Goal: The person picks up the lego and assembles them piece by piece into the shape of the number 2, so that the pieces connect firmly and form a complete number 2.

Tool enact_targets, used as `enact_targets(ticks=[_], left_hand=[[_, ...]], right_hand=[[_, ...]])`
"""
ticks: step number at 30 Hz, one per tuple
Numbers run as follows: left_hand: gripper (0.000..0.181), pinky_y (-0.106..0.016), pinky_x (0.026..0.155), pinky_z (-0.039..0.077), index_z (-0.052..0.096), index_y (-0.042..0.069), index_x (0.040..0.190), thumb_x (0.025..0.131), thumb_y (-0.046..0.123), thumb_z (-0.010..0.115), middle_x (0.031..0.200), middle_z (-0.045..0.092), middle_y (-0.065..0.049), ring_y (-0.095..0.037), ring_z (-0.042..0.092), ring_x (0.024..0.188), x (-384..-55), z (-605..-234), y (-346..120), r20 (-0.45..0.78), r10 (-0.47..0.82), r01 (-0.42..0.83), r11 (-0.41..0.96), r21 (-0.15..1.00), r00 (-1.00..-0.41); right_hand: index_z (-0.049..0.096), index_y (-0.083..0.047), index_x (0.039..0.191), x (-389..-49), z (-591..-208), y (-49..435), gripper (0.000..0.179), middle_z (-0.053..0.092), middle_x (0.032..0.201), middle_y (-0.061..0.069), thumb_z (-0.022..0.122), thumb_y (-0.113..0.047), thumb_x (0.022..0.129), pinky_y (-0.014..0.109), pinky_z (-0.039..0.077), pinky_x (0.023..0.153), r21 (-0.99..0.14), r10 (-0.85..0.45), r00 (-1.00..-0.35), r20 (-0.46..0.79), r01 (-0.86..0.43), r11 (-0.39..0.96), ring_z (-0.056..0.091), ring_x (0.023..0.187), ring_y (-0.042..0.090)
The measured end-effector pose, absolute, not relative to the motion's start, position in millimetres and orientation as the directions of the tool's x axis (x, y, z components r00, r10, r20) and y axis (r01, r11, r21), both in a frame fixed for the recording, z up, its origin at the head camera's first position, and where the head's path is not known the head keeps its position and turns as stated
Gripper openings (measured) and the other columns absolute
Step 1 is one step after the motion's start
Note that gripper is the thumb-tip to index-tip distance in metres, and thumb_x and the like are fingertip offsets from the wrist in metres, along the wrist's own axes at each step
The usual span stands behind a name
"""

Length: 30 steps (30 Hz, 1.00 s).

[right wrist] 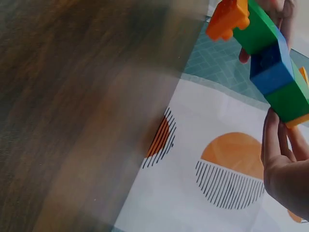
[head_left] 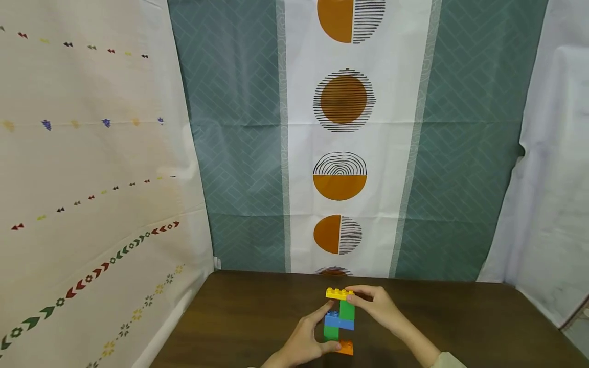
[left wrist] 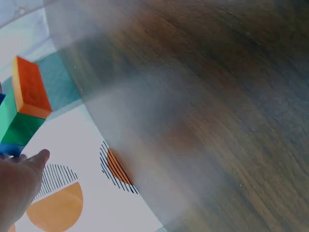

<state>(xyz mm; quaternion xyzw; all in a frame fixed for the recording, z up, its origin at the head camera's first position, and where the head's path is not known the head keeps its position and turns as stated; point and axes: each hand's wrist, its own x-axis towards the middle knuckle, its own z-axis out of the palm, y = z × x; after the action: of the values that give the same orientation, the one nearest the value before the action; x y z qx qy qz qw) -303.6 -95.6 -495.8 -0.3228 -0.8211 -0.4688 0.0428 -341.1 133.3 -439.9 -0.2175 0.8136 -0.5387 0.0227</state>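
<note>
A zigzag stack of toy building bricks is held up between both hands. From the top it runs through a yellow brick (head_left: 337, 294), an upper green brick (head_left: 347, 309), a blue brick (head_left: 339, 321), a lower green brick (head_left: 331, 333) and an orange brick (head_left: 345, 348). My left hand (head_left: 303, 339) grips the stack from the left, thumb by the orange brick and fingers up near the blue one. At the upper right, my right hand (head_left: 376, 305) pinches the yellow brick by its end. In the right wrist view the orange brick (right wrist: 229, 18) shows its studs.
Beneath the hands lies a dark brown wooden table (head_left: 257, 306). Behind it hangs a green and white cloth (head_left: 239, 179) with orange and striped circles. A cream patterned cloth (head_left: 92, 153) hangs at the left, and a white cloth (head_left: 547, 204) at the right.
</note>
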Motion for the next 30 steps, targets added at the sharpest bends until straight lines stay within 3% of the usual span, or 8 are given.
enact_targets(ticks=[4,8,14,25,30], left_hand=[[0.103,-0.043,0.112,0.038,0.019,0.01,0.156,0.078,0.037,0.081,0.16,0.027,-0.014,-0.035,0.036,0.143,-300.5,-492.3,-94.6,0.352,0.515,0.574,0.371,0.73,-0.781],[0.105,-0.048,0.111,0.039,0.016,0.011,0.157,0.077,0.029,0.083,0.16,0.026,-0.018,-0.037,0.035,0.142,-299.0,-489.7,-93.4,0.394,0.522,0.611,0.35,0.71,-0.757],[0.091,-0.043,0.108,0.043,0.031,0.001,0.15,0.079,0.027,0.081,0.152,0.04,-0.022,-0.039,0.046,0.135,-296.4,-489.5,-96.3,0.49,0.497,0.68,0.335,0.652,-0.716],[0.08,-0.04,0.1,0.05,0.048,0.001,0.14,0.073,0.021,0.086,0.137,0.058,-0.017,-0.028,0.059,0.124,-296.9,-490.8,-104.6,0.554,0.461,0.711,0.31,0.631,-0.693],[0.077,-0.037,0.098,0.051,0.047,-0.003,0.139,0.076,0.022,0.084,0.132,0.062,-0.017,-0.027,0.061,0.121,-305.1,-486.2,-105.3,0.576,0.439,0.712,0.263,0.651,-0.689]], right_hand=[[0.067,-0.002,0.121,-344.7,-433.7,130.9,0.039,0.067,0.123,0.017,0.064,-0.03,0.094,0.038,0.055,0.088,-0.889,-0.314,-0.929,0.197,-0.304,0.341,0.063,0.104,0.016],[0.066,0.0,0.121,-346.0,-430.0,128.9,0.041,0.067,0.123,0.02,0.062,-0.031,0.095,0.039,0.056,0.087,-0.909,-0.28,-0.944,0.174,-0.264,0.323,0.068,0.096,0.018],[0.063,0.003,0.124,-341.8,-431.7,125.7,0.045,0.062,0.128,0.024,0.058,-0.034,0.097,0.046,0.055,0.091,-0.932,-0.251,-0.961,0.118,-0.194,0.306,0.07,0.099,0.027],[0.056,0.005,0.132,-335.8,-437.4,114.1,0.051,0.058,0.134,0.026,0.053,-0.034,0.1,0.049,0.052,0.095,-0.928,-0.242,-0.966,0.094,-0.173,0.329,0.067,0.108,0.031],[0.048,-0.004,0.142,-330.1,-439.8,115.9,0.056,0.048,0.146,0.022,0.063,-0.029,0.094,0.058,0.042,0.103,-0.867,-0.237,-0.947,0.216,-0.298,0.399,0.049,0.13,0.04]])
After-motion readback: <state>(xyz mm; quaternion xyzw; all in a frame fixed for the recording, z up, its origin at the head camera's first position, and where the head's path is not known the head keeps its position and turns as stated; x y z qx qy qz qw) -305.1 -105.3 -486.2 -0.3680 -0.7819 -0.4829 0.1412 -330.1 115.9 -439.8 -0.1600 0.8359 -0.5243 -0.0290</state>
